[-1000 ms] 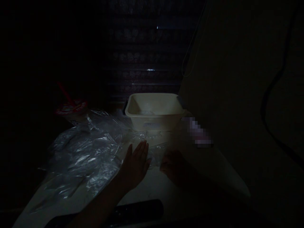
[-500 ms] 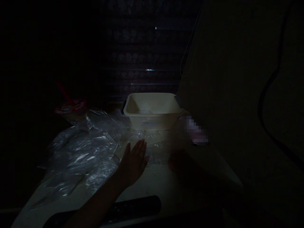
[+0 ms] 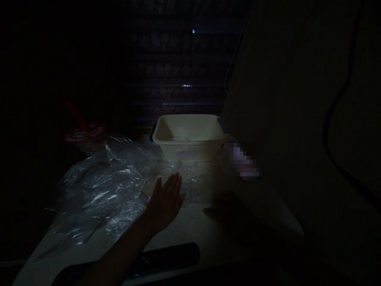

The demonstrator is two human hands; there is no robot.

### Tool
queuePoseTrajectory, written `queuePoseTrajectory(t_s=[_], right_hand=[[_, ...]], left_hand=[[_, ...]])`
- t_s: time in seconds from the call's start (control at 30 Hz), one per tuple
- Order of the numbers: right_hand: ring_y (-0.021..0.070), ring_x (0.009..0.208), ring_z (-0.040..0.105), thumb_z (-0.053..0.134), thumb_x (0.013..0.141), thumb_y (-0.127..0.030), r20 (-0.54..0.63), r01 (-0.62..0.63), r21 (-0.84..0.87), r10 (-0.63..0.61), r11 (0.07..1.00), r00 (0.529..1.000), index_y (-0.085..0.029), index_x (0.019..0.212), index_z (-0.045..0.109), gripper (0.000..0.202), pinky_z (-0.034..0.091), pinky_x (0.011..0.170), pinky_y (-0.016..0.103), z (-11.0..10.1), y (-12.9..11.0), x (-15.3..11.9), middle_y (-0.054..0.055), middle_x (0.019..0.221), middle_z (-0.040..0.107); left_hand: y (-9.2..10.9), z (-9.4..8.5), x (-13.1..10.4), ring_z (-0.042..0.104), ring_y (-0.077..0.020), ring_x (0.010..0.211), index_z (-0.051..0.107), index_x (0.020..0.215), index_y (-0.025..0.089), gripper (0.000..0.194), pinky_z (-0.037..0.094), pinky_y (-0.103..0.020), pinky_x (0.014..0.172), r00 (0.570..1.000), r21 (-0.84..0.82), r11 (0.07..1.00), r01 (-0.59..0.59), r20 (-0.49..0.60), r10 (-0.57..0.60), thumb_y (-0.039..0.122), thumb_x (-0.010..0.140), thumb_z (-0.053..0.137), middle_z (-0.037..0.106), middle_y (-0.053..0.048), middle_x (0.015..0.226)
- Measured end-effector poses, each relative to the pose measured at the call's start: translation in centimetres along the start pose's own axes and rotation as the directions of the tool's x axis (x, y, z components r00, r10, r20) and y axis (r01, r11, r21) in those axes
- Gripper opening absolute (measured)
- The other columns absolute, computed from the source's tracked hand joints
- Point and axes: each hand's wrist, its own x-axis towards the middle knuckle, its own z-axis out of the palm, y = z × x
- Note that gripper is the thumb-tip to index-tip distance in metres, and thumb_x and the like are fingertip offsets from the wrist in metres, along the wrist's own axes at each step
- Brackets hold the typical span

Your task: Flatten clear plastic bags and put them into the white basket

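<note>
From here I see my left hand, fingers outstretched over the pale table, film just right of them; my right hand's grip I can't tell. Beyond the fingers: tub, dark blind.

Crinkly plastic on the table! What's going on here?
A person's open left hand lies at the edge of a clear plastic piece on the pale table. The right hand is near it, too dark to tell its grip. Crumpled clear plastic lies to the left; a cream basin stands behind.
</note>
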Motion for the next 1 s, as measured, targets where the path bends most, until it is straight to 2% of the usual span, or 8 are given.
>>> queuePoseTrajectory(t_s=[0.1, 0.3, 0.4, 0.6, 0.7, 0.8, 0.9, 1.0], right_hand=[[0.0183, 0.071, 0.047, 0.042, 0.077, -0.019, 0.009, -0.072, 0.05, 0.071, 0.996, 0.997, -0.027, 0.088, 0.057, 0.02, 0.031, 0.067, 0.038, -0.2, 0.3, -1.4, 0.005, 0.073, 0.056], [0.0158, 0.088, 0.048, 0.041, 0.081, -0.026, -0.01, -0.282, 0.109, 0.285, 0.953, 0.959, -0.026, 0.094, 0.052, 0.017, 0.04, 0.074, 0.034, -1.6, 2.0, -4.9, 0.005, 0.101, 0.052], [0.0145, 0.089, 0.049, 0.04, 0.081, -0.026, -0.034, -0.365, 0.101, 0.37, 0.925, 0.928, -0.025, 0.095, 0.051, 0.018, 0.042, 0.073, 0.032, -2.3, 3.0, -5.6, 0.005, 0.105, 0.05], [0.0136, 0.085, 0.05, 0.04, 0.081, -0.029, -0.084, -0.494, 0.106, 0.503, 0.863, 0.86, -0.019, 0.099, 0.049, 0.022, 0.042, 0.073, 0.033, -2.7, 3.9, -4.1, 0.005, 0.103, 0.05], [0.0157, 0.079, 0.053, 0.036, 0.082, -0.03, -0.093, -0.518, 0.121, 0.529, 0.847, 0.844, -0.019, 0.091, 0.055, 0.024, 0.042, 0.07, 0.032, -2.5, 3.7, -2.0, 0.005, 0.089, 0.057], [0.0197, 0.078, 0.055, 0.025, 0.083, -0.026, -0.145, -0.503, 0.182, 0.529, 0.845, 0.836, -0.017, 0.086, 0.059, 0.035, 0.042, 0.069, 0.033, -2.4, 2.5, 1.0, 0.007, 0.077, 0.061], [0.0185, 0.103, 0.044, 0.022, 0.083, -0.026, -0.241, -0.284, 0.284, 0.355, 0.916, 0.903, -0.011, 0.109, 0.047, 0.039, 0.036, 0.085, 0.033, -2.3, 0.3, 4.3, 0.011, 0.111, 0.051], [0.0197, 0.12, 0.02, 0.025, 0.083, -0.033, -0.201, -0.118, 0.305, 0.185, 0.945, 0.962, 0.0, 0.121, 0.031, 0.05, 0.025, 0.096, 0.033, -1.7, -1.9, 7.1, 0.015, 0.128, 0.028]], left_hand=[[0.0, 0.0, 0.0, 0.02, -0.0227, 0.12, 0.025, 0.124, 0.008, 0.047, 0.015, -0.048, 0.093, 1.0, 0.002, 1.0, 0.0, -0.001, 0.0, 0.033, 0.084, 0.021, 0.025, -0.014, 0.13], [-0.1, 0.0, -0.1, 0.022, -0.0238, 0.119, 0.028, 0.122, 0.008, 0.046, 0.017, -0.049, 0.092, 1.0, 0.007, 1.0, 0.01, -0.022, -0.01, 0.031, 0.083, 0.021, 0.028, -0.014, 0.129], [-0.2, 0.1, -0.1, 0.022, -0.0235, 0.119, 0.029, 0.122, 0.008, 0.046, 0.017, -0.049, 0.092, 0.999, 0.005, 1.0, 0.013, -0.031, -0.013, 0.032, 0.083, 0.021, 0.028, -0.014, 0.129], [-0.2, 0.0, -0.1, 0.021, -0.0233, 0.119, 0.026, 0.123, 0.008, 0.047, 0.016, -0.049, 0.092, 1.0, -0.002, 1.0, 0.013, -0.001, -0.013, 0.031, 0.083, 0.021, 0.026, -0.014, 0.13], [-0.1, -0.1, -0.1, 0.02, -0.0233, 0.12, 0.026, 0.123, 0.007, 0.047, 0.015, -0.049, 0.093, 1.0, -0.007, 1.0, 0.013, -0.005, -0.013, 0.031, 0.083, 0.021, 0.026, -0.014, 0.13], [-0.1, -0.2, -0.2, 0.019, -0.0235, 0.12, 0.027, 0.123, 0.007, 0.047, 0.014, -0.049, 0.093, 1.0, -0.017, 1.0, 0.011, -0.01, -0.011, 0.032, 0.083, 0.022, 0.026, -0.014, 0.13], [-0.1, -0.2, -0.2, 0.018, -0.0242, 0.12, 0.026, 0.123, 0.007, 0.048, 0.014, -0.049, 0.093, 1.0, -0.03, 0.999, 0.018, -0.005, -0.019, 0.032, 0.082, 0.023, 0.025, -0.015, 0.13], [-0.1, -0.3, -0.1, 0.017, -0.0251, 0.12, 0.024, 0.125, 0.008, 0.049, 0.014, -0.051, 0.092, 1.0, -0.044, 0.999, 0.004, 0.022, -0.003, 0.029, 0.08, 0.027, 0.024, -0.014, 0.131]])
